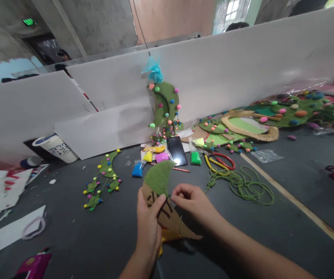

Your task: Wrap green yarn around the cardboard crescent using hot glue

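Note:
My left hand [149, 223] grips a cardboard crescent [171, 221] with dark strokes on its brown face. Its upper end is covered in green, and the lower tip points right. Close to the inner curve, the fingers of my right hand [191, 199] are pinched together on green yarn, most of it hidden by the fingers. The yarn's loose tangle [251, 186] lies to the right, its strand running toward this hand. Something yellow [169, 235] shows beneath the crescent's lower part.
Red-handled scissors [225, 159], a phone [177, 151], and blue [137, 169] and green [195, 158] packets lie ahead. A decorated green crescent [167, 102] hangs against the white partition [242, 66]. Another decorated crescent [108, 164] with stars lies left. A paper cup [59, 149] lies tipped farther left.

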A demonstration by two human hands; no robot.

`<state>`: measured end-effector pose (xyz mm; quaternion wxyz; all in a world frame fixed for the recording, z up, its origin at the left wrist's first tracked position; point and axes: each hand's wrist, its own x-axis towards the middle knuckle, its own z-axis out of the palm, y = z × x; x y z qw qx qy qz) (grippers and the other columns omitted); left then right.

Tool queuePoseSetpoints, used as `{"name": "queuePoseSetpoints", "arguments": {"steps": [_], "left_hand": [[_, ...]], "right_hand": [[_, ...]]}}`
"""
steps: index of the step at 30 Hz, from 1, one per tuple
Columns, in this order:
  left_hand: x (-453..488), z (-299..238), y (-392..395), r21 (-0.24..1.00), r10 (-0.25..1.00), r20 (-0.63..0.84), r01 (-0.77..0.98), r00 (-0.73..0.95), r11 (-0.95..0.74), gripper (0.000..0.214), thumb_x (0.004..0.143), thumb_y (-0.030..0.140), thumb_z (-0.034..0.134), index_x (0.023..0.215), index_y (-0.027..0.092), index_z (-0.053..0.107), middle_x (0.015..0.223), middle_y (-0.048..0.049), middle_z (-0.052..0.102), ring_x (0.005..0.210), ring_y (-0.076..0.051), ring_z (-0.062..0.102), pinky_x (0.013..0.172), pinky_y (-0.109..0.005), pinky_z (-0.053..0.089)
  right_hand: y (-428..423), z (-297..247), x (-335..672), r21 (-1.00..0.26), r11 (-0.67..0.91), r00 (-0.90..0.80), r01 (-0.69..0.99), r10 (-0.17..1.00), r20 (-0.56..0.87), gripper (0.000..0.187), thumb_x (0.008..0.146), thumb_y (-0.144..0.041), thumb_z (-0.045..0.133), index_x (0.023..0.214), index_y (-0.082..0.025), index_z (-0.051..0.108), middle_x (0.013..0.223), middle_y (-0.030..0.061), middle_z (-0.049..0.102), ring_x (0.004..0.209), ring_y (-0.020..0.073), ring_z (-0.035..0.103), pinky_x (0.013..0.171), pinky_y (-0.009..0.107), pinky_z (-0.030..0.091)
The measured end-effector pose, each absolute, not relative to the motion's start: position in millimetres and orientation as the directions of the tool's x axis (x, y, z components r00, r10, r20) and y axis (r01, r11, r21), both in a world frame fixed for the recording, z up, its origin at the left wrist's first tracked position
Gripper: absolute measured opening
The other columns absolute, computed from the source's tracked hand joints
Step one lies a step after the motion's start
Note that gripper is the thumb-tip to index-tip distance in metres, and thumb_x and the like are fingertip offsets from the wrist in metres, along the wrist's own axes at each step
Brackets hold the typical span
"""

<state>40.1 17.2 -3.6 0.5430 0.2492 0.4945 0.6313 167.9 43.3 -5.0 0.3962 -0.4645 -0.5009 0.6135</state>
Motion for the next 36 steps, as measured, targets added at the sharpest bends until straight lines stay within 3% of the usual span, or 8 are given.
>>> {"name": "queuePoseSetpoints", "arguments": {"steps": [5,12,19,27,36], "left_hand": [[38.4,-4.8,18.5,0.907,0.929,-0.206,-0.417,-0.307,0.064,0.041,0.068,0.017,0.074,0.105,0.023,0.054,0.087,0.0027,0.064,0.075,-0.012,0.063,0.067,-0.021,0.051],[34.7,-9.0,17.9,0.949,0.935,-0.172,-0.306,-0.310,0.073,0.042,0.069,0.023,0.073,0.106,0.021,0.053,0.087,0.0005,0.065,0.074,-0.014,0.063,0.067,-0.024,0.051],[36.5,-7.6,16.5,0.956,0.946,-0.154,-0.286,-0.286,0.069,0.042,0.072,0.023,0.072,0.109,0.022,0.052,0.093,-0.0012,0.066,0.080,-0.015,0.064,0.073,-0.026,0.051],[37.0,-7.1,16.6,0.949,0.942,-0.156,-0.310,-0.296,0.060,0.043,0.071,0.022,0.072,0.110,0.022,0.053,0.094,-0.0012,0.066,0.080,-0.015,0.064,0.072,-0.026,0.051],[39.1,-2.1,16.7,0.924,0.937,-0.189,-0.377,-0.295,0.068,0.042,0.069,0.019,0.073,0.106,0.023,0.054,0.091,0.0004,0.067,0.077,-0.014,0.064,0.070,-0.024,0.052]], "right_hand": [[39.5,-1.5,168.0,-0.990,-0.077,-0.241,0.116,0.965,-0.103,0.010,0.071,-0.026,0.056,0.067,-0.017,0.058,0.053,-0.0060,0.041,0.051,0.0102,0.036,0.050,0.022,0.028],[33.5,2.0,168.6,-0.908,0.243,-0.260,0.342,0.953,0.157,0.011,0.078,-0.021,0.055,0.071,-0.017,0.062,0.059,-0.0036,0.051,0.056,0.0109,0.045,0.056,0.022,0.032],[39.8,-3.5,171.8,-0.954,0.143,-0.226,0.263,0.971,0.083,0.015,0.082,-0.025,0.053,0.071,-0.018,0.059,0.061,-0.0027,0.054,0.057,0.0116,0.048,0.056,0.021,0.035],[43.5,-8.6,171.6,-0.950,0.109,-0.215,0.294,0.976,0.045,0.019,0.081,-0.025,0.052,0.065,-0.018,0.058,0.056,-0.0040,0.049,0.054,0.0112,0.044,0.052,0.021,0.032],[42.9,-7.0,170.3,-0.943,0.101,-0.223,0.318,0.974,0.029,0.013,0.077,-0.021,0.055,0.071,-0.017,0.066,0.053,-0.0057,0.046,0.052,0.0103,0.042,0.051,0.021,0.030]]}}
